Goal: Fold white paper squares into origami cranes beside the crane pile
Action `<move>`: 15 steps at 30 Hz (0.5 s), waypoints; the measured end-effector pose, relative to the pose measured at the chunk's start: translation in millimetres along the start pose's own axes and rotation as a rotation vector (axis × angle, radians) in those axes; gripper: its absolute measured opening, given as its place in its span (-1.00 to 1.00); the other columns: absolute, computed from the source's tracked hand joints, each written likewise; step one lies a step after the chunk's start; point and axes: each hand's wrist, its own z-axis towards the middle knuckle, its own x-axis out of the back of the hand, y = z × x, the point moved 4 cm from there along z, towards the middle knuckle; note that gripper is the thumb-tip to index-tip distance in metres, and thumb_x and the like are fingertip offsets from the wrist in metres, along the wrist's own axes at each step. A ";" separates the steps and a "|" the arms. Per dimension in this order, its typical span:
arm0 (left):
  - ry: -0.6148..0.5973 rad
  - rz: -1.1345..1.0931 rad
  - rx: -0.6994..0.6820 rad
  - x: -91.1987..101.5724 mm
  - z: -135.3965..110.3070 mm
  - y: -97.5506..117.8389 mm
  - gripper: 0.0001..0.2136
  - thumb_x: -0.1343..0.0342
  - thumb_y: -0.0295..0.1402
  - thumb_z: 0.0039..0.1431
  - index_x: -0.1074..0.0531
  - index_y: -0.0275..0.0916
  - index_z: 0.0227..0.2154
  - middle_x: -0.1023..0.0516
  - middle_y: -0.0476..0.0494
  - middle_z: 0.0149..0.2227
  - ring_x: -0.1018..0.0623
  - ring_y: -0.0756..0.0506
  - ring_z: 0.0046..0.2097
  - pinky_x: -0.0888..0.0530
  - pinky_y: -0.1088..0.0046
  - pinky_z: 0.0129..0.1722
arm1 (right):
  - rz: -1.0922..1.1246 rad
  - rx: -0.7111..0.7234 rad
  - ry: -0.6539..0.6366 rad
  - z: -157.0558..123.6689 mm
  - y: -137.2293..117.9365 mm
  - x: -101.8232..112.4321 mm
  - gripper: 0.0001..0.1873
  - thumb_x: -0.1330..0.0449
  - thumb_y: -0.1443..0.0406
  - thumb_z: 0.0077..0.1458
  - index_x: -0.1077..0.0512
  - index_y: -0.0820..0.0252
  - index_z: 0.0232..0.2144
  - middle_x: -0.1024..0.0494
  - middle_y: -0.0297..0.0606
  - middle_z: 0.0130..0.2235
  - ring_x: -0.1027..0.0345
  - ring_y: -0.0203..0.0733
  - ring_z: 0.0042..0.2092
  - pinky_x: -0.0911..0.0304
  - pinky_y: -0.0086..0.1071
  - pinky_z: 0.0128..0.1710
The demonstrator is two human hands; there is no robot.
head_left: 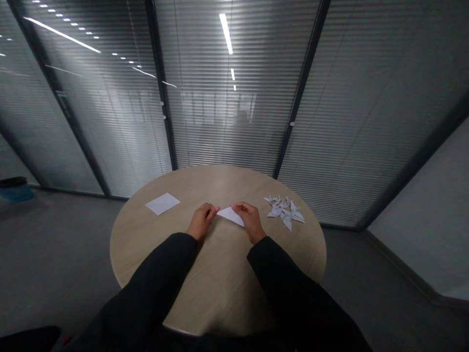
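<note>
One folded paper triangle sits pinched between the left hand and right hand on a round table, near paper cranes.

The big round surface looks like light wood, and three paper things lie on it. On the left side is a flat white paper square. In the middle, close to the front of the pile, is a small folded white paper triangle. On the right side is a heap of white paper cranes, all touching and lying on top of each other, well apart from the square.
</note>
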 end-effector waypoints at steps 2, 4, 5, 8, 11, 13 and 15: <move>0.008 0.034 -0.018 0.7 -0.4 1.3 -0.67 0.03 -0.13 0.18 -0.29 -0.21 -0.59 -0.32 -0.04 -0.52 -0.35 -0.04 -0.42 -0.31 0.43 -0.37 | -0.013 0.003 -0.003 -0.2 0.1 -0.5 -0.72 -0.32 0.08 -0.20 -0.51 0.17 -0.52 -0.51 -0.32 -0.49 -0.32 -0.21 -0.40 -0.20 -0.38 -0.38; 0.010 0.059 -0.019 1.5 -0.5 1.7 -0.70 0.04 -0.16 0.19 -0.29 -0.20 -0.58 -0.33 -0.06 -0.51 -0.35 -0.05 -0.40 -0.32 0.40 -0.33 | -0.004 -0.009 -0.008 -0.3 0.8 -1.1 -0.71 -0.33 0.08 -0.22 -0.51 0.18 -0.51 -0.52 -0.31 -0.48 -0.33 -0.21 -0.40 -0.20 -0.38 -0.38; 0.015 0.066 -0.018 2.2 -0.3 1.7 -0.71 0.04 -0.17 0.19 -0.29 -0.20 -0.58 -0.32 -0.06 -0.50 -0.35 -0.06 -0.40 -0.32 0.39 -0.31 | 0.008 -0.022 -0.015 -0.5 1.6 -1.6 -0.71 -0.33 0.08 -0.22 -0.52 0.19 -0.51 -0.53 -0.30 -0.47 -0.34 -0.20 -0.40 -0.21 -0.38 -0.38; 0.061 0.068 -0.026 5.3 0.7 0.4 -0.74 0.04 -0.21 0.19 -0.28 -0.20 -0.57 -0.31 -0.05 -0.50 -0.34 -0.07 -0.39 -0.31 0.38 -0.28 | 0.047 -0.051 -0.069 -0.8 4.5 -4.2 -0.70 -0.32 0.07 -0.20 -0.53 0.19 -0.49 -0.54 -0.29 -0.45 -0.35 -0.20 -0.38 -0.21 -0.38 -0.37; 0.125 0.087 -0.031 8.2 2.3 -2.9 -0.76 0.06 -0.26 0.20 -0.25 -0.19 -0.56 -0.28 -0.04 -0.50 -0.34 -0.07 -0.39 -0.31 0.37 -0.28 | 0.070 -0.074 -0.130 -0.5 9.7 -6.2 -0.69 -0.30 0.06 -0.18 -0.54 0.18 -0.47 -0.54 -0.30 -0.45 -0.34 -0.21 -0.39 -0.21 -0.37 -0.35; 0.159 0.118 -0.023 9.4 3.2 -5.6 -0.76 0.08 -0.28 0.22 -0.24 -0.19 -0.56 -0.27 -0.04 -0.49 -0.34 -0.07 -0.38 -0.31 0.37 -0.27 | 0.043 -0.091 -0.157 -0.1 13.7 -6.6 -0.69 -0.29 0.06 -0.16 -0.54 0.19 -0.47 -0.52 -0.32 -0.48 -0.31 -0.24 -0.43 -0.18 -0.38 -0.39; 0.186 0.141 -0.013 10.3 3.7 -8.0 -0.75 0.10 -0.28 0.23 -0.23 -0.18 -0.55 -0.28 -0.05 -0.48 -0.35 -0.08 -0.37 -0.31 0.37 -0.27 | 0.001 -0.095 -0.181 0.1 16.2 -7.0 -0.70 -0.27 0.07 -0.13 -0.54 0.20 -0.49 -0.50 -0.34 -0.52 -0.26 -0.27 -0.47 -0.14 -0.40 -0.43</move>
